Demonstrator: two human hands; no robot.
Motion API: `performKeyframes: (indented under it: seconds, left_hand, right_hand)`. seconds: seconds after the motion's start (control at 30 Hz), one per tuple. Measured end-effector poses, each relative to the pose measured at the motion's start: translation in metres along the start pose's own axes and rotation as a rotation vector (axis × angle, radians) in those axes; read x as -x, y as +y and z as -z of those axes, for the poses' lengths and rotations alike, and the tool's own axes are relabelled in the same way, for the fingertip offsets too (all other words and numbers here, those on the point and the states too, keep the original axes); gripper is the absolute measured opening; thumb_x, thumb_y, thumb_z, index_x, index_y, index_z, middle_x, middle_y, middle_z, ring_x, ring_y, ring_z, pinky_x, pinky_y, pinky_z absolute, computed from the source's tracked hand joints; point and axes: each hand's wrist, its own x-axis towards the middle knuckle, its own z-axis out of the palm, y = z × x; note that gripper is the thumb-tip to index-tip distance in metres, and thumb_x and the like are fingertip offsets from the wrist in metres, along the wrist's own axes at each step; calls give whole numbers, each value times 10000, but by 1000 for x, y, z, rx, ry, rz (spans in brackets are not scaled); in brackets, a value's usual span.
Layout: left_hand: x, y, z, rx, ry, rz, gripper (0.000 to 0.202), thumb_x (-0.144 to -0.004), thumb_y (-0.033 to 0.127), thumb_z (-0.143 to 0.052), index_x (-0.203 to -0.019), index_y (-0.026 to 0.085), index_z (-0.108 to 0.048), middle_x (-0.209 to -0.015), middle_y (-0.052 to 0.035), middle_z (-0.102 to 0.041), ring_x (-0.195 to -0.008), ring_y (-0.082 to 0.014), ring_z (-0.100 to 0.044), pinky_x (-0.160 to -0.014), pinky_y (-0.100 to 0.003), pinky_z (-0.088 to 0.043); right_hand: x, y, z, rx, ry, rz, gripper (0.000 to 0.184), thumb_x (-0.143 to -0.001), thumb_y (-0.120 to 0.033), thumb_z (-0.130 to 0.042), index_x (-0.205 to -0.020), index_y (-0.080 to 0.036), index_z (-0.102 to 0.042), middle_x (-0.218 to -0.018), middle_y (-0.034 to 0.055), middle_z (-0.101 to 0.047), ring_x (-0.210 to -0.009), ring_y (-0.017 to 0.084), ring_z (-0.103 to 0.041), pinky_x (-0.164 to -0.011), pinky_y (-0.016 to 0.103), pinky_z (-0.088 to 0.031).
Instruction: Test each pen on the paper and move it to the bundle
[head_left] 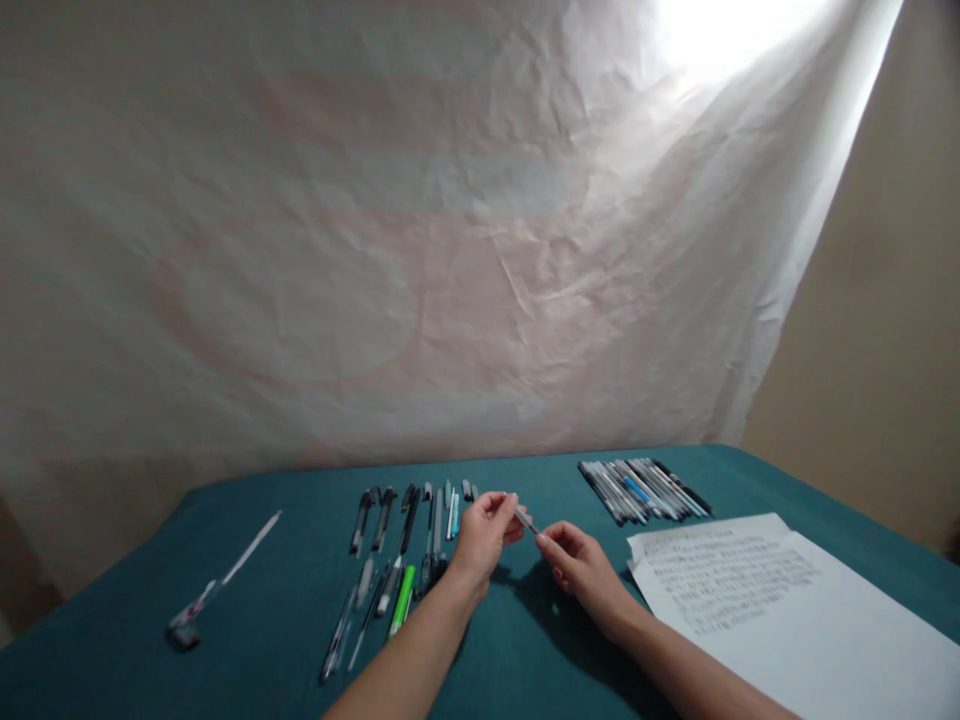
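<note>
A slim, greyish pen [526,520] is held slantwise above the middle of the table between my two hands. My left hand [482,538] pinches its upper left end, and the fingers hide that end. At the lower right end, my right hand [583,568] grips it between thumb and forefinger. Whether the pen is whole or only a part cannot be made out. Just left of my left hand lie pens, caps and pen parts in two rough rows, among them a black pen [410,520] and a bright green marker [402,600]. My left forearm covers some of the nearer row.
A tight row of pens [637,490] lies at the back right. In front of it are sheets of paper [840,610], with handwriting on the top one. A thin white stick with a dark, blurred end [251,548] lies far left. The table has a green cloth; a pale sheet [450,250] hangs behind.
</note>
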Motion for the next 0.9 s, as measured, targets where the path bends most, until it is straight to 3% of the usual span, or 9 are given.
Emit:
performKeyframes:
  seconds: [0.23, 0.43, 0.67, 0.8, 0.9]
  left_hand:
    - [-2, -2, 1, 69, -34, 33, 246, -736, 304, -646, -880, 132, -543, -872, -116, -664, -768, -185, -652, -717, -311, -507]
    - [-3, -5, 1, 123, -30, 51, 203, -758, 259, -631, -875, 123, -537, -861, -121, -661, -774, -186, -652, -746, -325, -509]
    - [-3, -7, 1, 158, -19, 67, 155, -781, 214, -607, -875, 118, -530, -850, -121, -661, -780, -182, -650, -750, -320, -510]
    - [-3, -8, 1, 167, -1, 65, 124, -793, 199, -592, -859, 108, -539, -837, -119, -661, -769, -173, -651, -753, -303, -508]
    - [-3, -8, 1, 173, 9, 67, 135, -785, 205, -603, -860, 107, -548, -846, -123, -660, -775, -180, -651, -750, -312, -511]
  right_hand:
    - [-1, 1, 1, 36, -41, -12, 431, -818, -540, -410, -724, -146, -555, -469, -57, -387, -395, 58, -303, -376, 186, -205]
    - [0, 1, -1, 9, 72, 70, 355, -668, -487, -641, -792, -183, -506, -646, -43, -463, -466, 60, -353, -413, 179, -266]
    - [0, 1, 0, 86, -28, 11, 387, -823, -506, -427, -726, -155, -556, -520, -50, -395, -445, 74, -333, -419, 197, -249]
    - [0, 3, -1, 74, 76, 136, 307, -723, -443, -610, -860, -180, -531, -744, -14, -512, -634, 110, -465, -565, 208, -367]
    - [-1, 5, 0, 90, 80, 119, 296, -718, -453, -610, -764, -176, -517, -652, -35, -480, -550, 92, -427, -503, 200, -339]
